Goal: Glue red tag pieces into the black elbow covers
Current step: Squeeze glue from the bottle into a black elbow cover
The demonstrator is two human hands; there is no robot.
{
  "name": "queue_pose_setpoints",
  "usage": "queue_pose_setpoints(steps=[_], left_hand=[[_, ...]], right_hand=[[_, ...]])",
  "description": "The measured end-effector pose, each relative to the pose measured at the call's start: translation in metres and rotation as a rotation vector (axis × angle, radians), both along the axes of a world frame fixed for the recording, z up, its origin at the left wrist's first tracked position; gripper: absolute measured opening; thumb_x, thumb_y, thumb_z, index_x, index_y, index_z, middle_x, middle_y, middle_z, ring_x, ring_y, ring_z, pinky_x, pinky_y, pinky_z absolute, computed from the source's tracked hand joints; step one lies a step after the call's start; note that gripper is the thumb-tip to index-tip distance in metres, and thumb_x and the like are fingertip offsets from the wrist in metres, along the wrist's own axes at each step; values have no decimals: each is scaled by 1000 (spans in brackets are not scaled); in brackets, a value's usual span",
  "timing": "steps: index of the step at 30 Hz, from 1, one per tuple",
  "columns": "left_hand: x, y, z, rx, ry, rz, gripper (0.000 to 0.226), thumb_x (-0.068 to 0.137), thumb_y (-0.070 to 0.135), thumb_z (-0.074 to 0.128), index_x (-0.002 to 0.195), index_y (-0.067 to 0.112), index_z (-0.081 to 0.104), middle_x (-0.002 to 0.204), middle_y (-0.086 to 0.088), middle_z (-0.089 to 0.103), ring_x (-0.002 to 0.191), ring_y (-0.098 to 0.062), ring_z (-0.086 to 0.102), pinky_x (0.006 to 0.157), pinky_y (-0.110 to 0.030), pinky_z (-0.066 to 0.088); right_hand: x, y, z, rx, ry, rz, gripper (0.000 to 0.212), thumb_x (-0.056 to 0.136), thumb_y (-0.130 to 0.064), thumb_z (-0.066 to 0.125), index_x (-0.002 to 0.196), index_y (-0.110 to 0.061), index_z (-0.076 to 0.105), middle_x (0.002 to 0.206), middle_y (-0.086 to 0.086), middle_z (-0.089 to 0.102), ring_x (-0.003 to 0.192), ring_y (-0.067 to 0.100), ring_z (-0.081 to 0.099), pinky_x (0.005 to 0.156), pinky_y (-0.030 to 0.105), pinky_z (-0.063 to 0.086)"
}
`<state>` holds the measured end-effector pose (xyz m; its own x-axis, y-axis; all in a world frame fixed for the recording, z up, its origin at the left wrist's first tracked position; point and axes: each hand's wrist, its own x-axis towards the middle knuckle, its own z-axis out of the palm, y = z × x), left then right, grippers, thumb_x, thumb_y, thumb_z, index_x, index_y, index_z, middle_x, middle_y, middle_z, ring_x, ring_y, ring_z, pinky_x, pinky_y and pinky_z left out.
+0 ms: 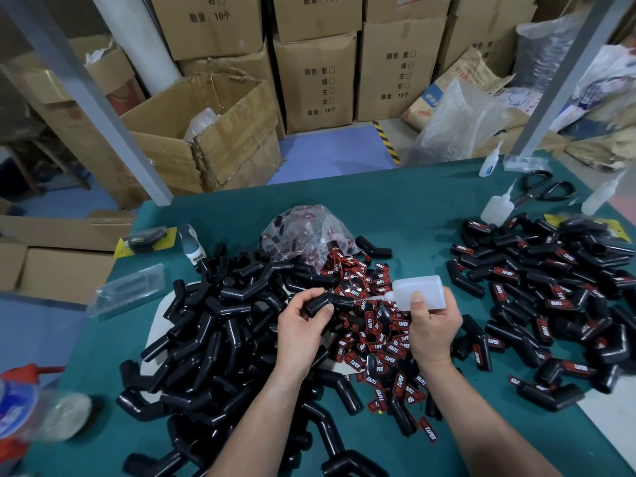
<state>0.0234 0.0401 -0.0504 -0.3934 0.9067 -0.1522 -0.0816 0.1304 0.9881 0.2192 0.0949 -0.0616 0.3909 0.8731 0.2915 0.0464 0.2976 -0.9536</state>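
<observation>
The table (413, 201) seems laid out for flow: bare black elbow covers (213, 339) heaped left, tagged covers (550, 287) right, red tag pieces (375, 325) between. The left hand (303, 325) has its fingers gripping one cover (320, 302) above the tags. It is turned toward the glue bottle (420, 292), which the right hand (433, 325) clasps sideways, nozzle aimed at it.

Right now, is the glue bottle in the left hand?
No, the right hand grips the glue bottle, its nozzle pointing at the black elbow cover that the left hand holds.

glossy black plastic elbow covers (220, 325) heaped at bench's left edge, translucent matt white plastic glue bottle (421, 292), crinkly clear plastic bag (303, 232), matt teal bench mat (395, 208), brown cardboard boxes (316, 80) behind
</observation>
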Motion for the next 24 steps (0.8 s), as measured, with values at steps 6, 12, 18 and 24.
queue_pose_setpoints(steps=[6, 12, 18, 24], left_hand=[[2, 0, 0, 22, 12, 10, 39, 92, 9, 78, 104, 47, 73, 104, 11, 78, 96, -10, 75, 83, -25, 60], [3, 1, -2, 27, 23, 21, 36, 90, 6, 79, 102, 40, 75, 100, 11, 79, 89, -8, 75, 77, -17, 56], [3, 1, -2, 22, 29, 10, 33, 90, 6, 79, 104, 35, 74, 97, 11, 78, 77, -3, 71, 70, -14, 56], [2, 0, -1, 24, 29, 14, 39, 91, 10, 78, 103, 47, 72, 98, 10, 78, 76, -6, 70, 68, -16, 57]], right_hand=[[1, 0, -2, -11, -18, 2, 18, 80, -45, 61, 81, -27, 55, 75, -5, 58, 66, -3, 59, 54, 13, 45], [-1, 0, -2, -11, 18, 9, 18, 79, -42, 61, 81, -25, 57, 75, -5, 60, 66, -4, 60, 57, 12, 47], [-1, 0, -3, -4, 6, 13, 18, 79, -43, 61, 82, -26, 57, 75, -5, 59, 67, -3, 60, 56, 14, 47], [0, 0, -3, 7, 16, -1, 16, 80, -42, 62, 83, -26, 57, 76, -6, 59, 68, -4, 61, 57, 11, 47]])
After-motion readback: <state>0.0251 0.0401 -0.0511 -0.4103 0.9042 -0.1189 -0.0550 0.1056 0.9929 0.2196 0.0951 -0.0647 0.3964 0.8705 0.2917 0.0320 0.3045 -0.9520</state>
